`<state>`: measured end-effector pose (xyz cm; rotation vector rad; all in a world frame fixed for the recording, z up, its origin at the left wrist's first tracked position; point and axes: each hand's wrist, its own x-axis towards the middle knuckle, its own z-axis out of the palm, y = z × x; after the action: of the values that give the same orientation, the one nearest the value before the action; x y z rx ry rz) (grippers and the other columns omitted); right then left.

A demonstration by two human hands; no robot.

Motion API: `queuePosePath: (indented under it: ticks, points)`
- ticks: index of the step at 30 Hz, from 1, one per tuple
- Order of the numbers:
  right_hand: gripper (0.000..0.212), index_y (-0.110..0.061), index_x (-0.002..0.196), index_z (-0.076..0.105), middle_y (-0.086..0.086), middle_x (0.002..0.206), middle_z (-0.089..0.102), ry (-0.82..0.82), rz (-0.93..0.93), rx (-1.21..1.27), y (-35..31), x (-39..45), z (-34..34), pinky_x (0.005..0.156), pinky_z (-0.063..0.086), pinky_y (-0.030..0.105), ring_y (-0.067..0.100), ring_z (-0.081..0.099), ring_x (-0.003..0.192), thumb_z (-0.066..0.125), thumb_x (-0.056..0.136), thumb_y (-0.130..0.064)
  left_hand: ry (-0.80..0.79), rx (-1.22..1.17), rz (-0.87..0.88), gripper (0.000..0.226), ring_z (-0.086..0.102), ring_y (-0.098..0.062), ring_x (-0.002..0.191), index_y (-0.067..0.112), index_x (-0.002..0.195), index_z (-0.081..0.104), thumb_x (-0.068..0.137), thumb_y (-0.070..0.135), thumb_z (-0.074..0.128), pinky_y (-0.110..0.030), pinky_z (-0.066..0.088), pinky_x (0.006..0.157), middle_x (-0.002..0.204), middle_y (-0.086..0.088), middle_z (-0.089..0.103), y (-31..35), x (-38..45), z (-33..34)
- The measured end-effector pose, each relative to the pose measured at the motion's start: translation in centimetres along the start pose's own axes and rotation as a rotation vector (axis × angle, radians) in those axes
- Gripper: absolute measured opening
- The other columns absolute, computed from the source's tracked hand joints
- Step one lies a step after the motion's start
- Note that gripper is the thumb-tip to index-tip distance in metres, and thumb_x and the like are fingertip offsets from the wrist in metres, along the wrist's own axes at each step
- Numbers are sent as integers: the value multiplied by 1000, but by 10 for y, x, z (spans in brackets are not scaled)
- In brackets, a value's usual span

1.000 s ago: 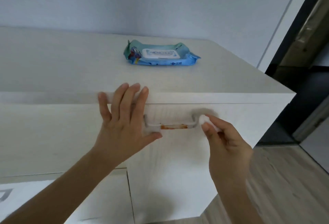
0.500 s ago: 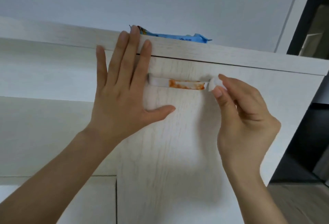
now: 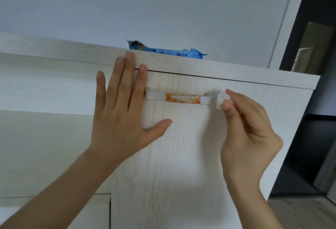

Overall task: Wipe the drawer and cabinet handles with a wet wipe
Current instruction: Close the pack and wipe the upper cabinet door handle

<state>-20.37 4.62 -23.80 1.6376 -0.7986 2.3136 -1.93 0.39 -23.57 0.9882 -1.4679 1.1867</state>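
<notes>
Head view shows us the white drawer front (image 3: pixel 181 156) with its handle (image 3: pixel 178 98), and we see an orange smear along the middle of the handle. Our left hand (image 3: pixel 120 119) lies flat on the front, fingers straight, covering the handle's left end. Our right hand (image 3: pixel 249 128) pinches a balled wet wipe (image 3: pixel 221 100) just beside the handle's right end. A blue wipe pack (image 3: pixel 167 52) lies on the cabinet top (image 3: pixel 72 54).

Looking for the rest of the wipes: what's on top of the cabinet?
A blue wipes pack lies on the cabinet top, above the handle. Only its near edge shows; the rest is hidden.
</notes>
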Motion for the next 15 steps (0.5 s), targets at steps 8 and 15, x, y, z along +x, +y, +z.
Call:
queuePosePath:
  ticks: [8,15]
  points:
    - [17,-9,102,68,-3,102,67,-49,-156,-67,2,-2,9,87,48,22,12,61,99,66,86,-5,10,-31,-6,91,20,-38,140,-8,141,28,88,65,46,-49,13,117,148,-24,17,0,-1,2]
    - [18,-16,102,66,-11,101,64,-62,-168,-82,2,5,2,86,46,18,8,60,97,65,87,-7,27,-28,-1,91,22,-39,139,-8,140,31,87,64,48,-49,13,117,148,-24,18,0,-1,3]
